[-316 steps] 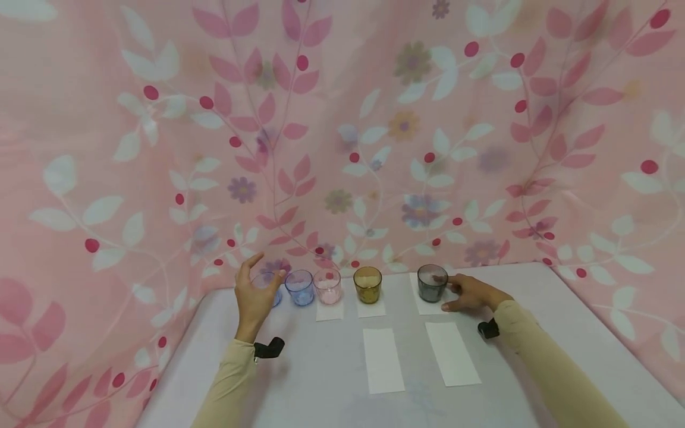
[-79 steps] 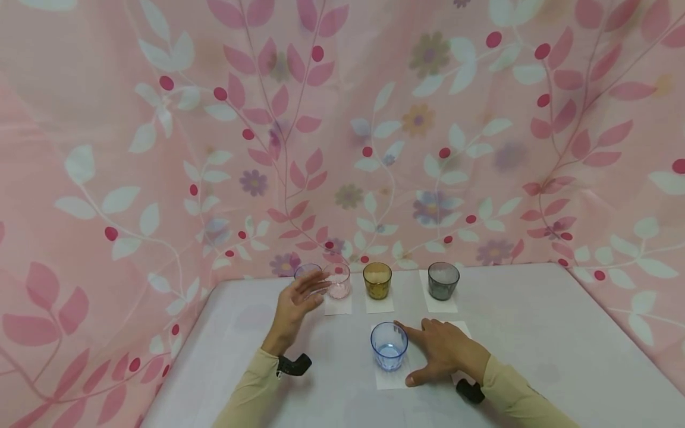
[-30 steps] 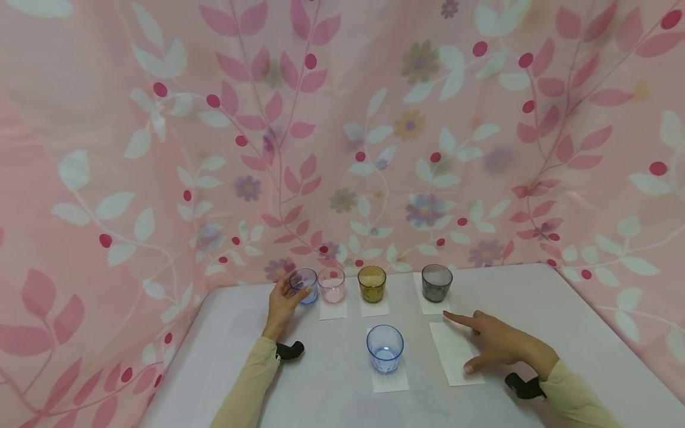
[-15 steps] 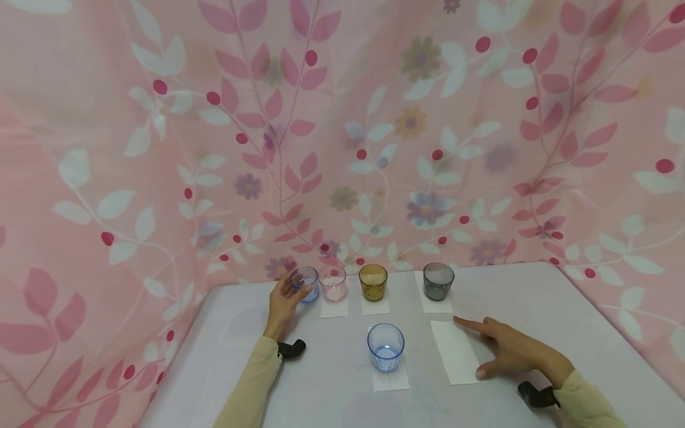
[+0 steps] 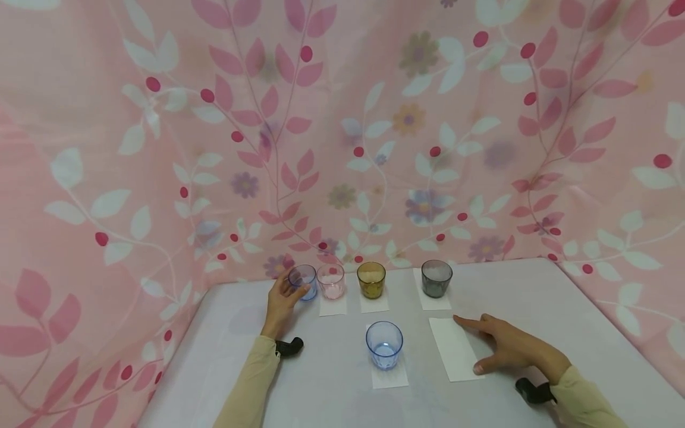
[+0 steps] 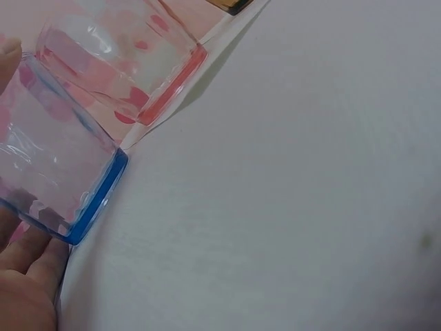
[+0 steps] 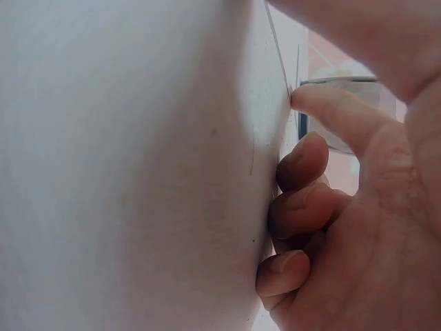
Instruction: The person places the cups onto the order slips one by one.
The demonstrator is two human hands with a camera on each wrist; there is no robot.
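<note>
At the back left, my left hand (image 5: 280, 303) holds a clear blue glass (image 5: 307, 284), its thumb on the near side and fingers around the far side. The left wrist view shows the same blue glass (image 6: 48, 152) upright, with fingers (image 6: 34, 258) against it. My right hand (image 5: 516, 345) rests at the right edge of a white paper strip (image 5: 455, 351), index finger extended and thumb apart. From the right wrist, its other fingers (image 7: 300, 210) appear curled against the tabletop, holding nothing. Another blue glass (image 5: 384, 348) stands on the front middle paper strip (image 5: 389, 379).
Along the back stand a pink glass (image 5: 331, 282), an amber glass (image 5: 371, 281) and a grey glass (image 5: 436, 279), each on white paper. They stand on a white-covered table (image 5: 321, 386). A pink floral curtain (image 5: 342, 119) hangs behind and at the sides.
One blue glass has gone from the back left to the front middle strip. My left hand now holds the other blue glass. My right hand has moved from the grey glass to the front right strip.
</note>
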